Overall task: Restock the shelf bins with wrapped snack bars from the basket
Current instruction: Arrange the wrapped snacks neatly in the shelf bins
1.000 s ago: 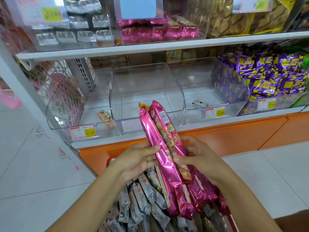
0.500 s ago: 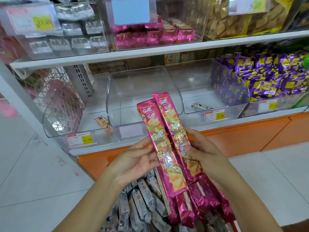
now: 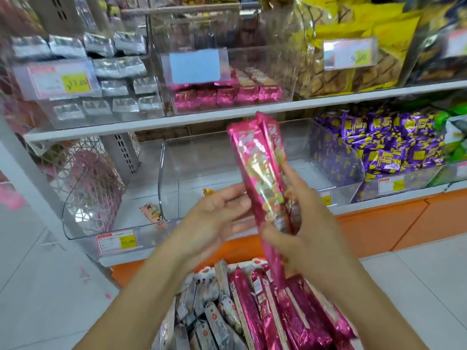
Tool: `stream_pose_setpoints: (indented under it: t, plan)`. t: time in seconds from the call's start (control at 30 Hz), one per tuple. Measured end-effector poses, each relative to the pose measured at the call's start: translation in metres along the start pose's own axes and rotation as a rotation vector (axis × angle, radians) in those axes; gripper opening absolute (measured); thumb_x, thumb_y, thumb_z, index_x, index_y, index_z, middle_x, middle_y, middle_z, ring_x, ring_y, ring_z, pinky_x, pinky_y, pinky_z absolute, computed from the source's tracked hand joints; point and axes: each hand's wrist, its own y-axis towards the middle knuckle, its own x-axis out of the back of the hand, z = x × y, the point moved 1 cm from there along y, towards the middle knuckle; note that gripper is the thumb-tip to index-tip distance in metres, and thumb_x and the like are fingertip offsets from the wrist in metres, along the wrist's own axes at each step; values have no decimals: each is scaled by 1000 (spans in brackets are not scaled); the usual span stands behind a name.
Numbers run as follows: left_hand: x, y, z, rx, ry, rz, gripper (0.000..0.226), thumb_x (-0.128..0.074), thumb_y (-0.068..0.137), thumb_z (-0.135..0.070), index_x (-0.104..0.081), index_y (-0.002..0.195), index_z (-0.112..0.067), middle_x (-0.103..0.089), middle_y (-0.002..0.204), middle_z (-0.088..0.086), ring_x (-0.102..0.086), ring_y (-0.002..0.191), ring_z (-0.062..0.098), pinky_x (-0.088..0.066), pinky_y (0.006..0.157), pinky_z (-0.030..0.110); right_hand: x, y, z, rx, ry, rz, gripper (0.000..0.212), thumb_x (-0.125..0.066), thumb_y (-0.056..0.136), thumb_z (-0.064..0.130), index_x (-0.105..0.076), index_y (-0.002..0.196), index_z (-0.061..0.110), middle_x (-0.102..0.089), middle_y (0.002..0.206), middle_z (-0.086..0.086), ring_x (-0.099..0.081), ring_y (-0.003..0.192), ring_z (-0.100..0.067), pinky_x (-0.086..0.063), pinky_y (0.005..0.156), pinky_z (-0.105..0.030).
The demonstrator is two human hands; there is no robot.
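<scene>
Two long pink-wrapped snack bars (image 3: 260, 168) stand upright in my right hand (image 3: 300, 223), which grips them around their lower half. My left hand (image 3: 214, 213) is beside them on the left, fingers straight and touching the bars' edge. Below, the basket (image 3: 257, 261) holds more pink bars (image 3: 290, 317) on the right and grey-white wrapped bars (image 3: 209, 317) on the left. Behind the held bars sits a clear middle bin (image 3: 177, 173) on the lower shelf, with one small orange packet (image 3: 208, 191) in it.
The left clear bin (image 3: 101, 231) holds one small packet (image 3: 151, 212). A bin of purple packets (image 3: 394, 142) is at the right. The upper shelf (image 3: 227, 113) carries bins of silver, pink and yellow packs. White floor tiles lie left and right of the basket.
Both hands have lifted the two pink bars higher, clear of the basket, toward the shelf. The view has tilted upward, and my left hand's fingers have loosened from the bars.
</scene>
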Motion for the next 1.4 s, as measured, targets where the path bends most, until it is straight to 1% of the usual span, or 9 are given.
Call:
stream_pose_setpoints:
  t: [0.17, 0.3, 0.43, 0.6, 0.73, 0.87, 1.0, 1.17, 1.4]
  plan:
    - [4, 25, -83, -338, 655, -295, 28, -57, 93, -6, -63, 120, -9, -69, 109, 2, -64, 95, 2, -48, 92, 16, 58, 67, 38, 37, 109, -6, 67, -72, 77, 17, -47, 135, 42, -64, 83, 35, -60, 73, 12, -51, 77, -17]
    - [23, 48, -136, -699, 1325, -558, 32, -53, 93, -8, -60, 124, -9, -60, 126, 5, -55, 115, 18, -34, 96, 17, 100, 126, 82, 13, -133, -29, 58, -69, 79, 33, -48, 133, 44, -62, 87, 16, -61, 60, 0, -48, 61, -22]
    - [44, 74, -167, -555, 1562, -549, 44, -50, 94, -13, -47, 137, -7, -48, 138, 11, -45, 126, 28, -32, 104, 32, 116, 190, 127, -45, -415, 71, 36, -61, 84, 38, -63, 117, 25, -53, 83, -7, -42, 60, -15, -31, 53, -25]
    - [54, 80, -170, -451, 1664, -512, 46, -48, 95, -17, -44, 140, -10, -48, 141, 12, -42, 130, 31, -15, 117, 33, 106, 261, 156, -173, -539, 150, 26, -60, 87, 41, -51, 73, 20, -47, 59, 0, -44, 50, -14, -35, 49, -24]
    - [51, 75, -170, -447, 1712, -509, 49, -45, 98, -19, -36, 146, -13, -41, 147, 7, -38, 133, 26, -15, 112, 29, 80, 292, 163, -212, -683, 279, 27, -54, 91, 45, -55, 91, 18, -51, 94, -11, -46, 72, -22, -40, 69, -30]
    - [51, 75, -172, -425, 1735, -508, 49, -43, 99, -20, -33, 147, -16, -39, 149, 5, -35, 134, 25, -13, 110, 28, 54, 298, 158, -201, -801, 305, 56, -47, 99, 40, -38, 143, 8, -36, 149, -16, -46, 122, -31, -40, 94, -39]
    - [50, 75, -171, -424, 1745, -512, 50, -42, 100, -20, -30, 148, -17, -36, 151, 5, -31, 137, 25, -10, 111, 27, 35, 302, 139, -276, -842, 336, 69, -48, 97, 48, -29, 148, 6, -32, 151, -18, -38, 133, -37, -39, 93, -42]
    - [52, 78, -171, -443, 1729, -507, 50, -43, 100, -19, -30, 148, -16, -34, 152, 5, -30, 139, 23, -7, 114, 24, 32, 300, 127, -269, -839, 337, 64, -54, 92, 53, -48, 136, 8, -56, 120, -13, -58, 98, -28, -46, 72, -37]
    - [54, 81, -169, -448, 1701, -496, 52, -43, 100, -17, -27, 149, -15, -29, 154, 5, -22, 144, 21, -5, 116, 25, 39, 280, 129, -246, -802, 361, 56, -40, 102, 39, -34, 145, 3, -36, 150, -16, -41, 133, -33, -38, 108, -43]
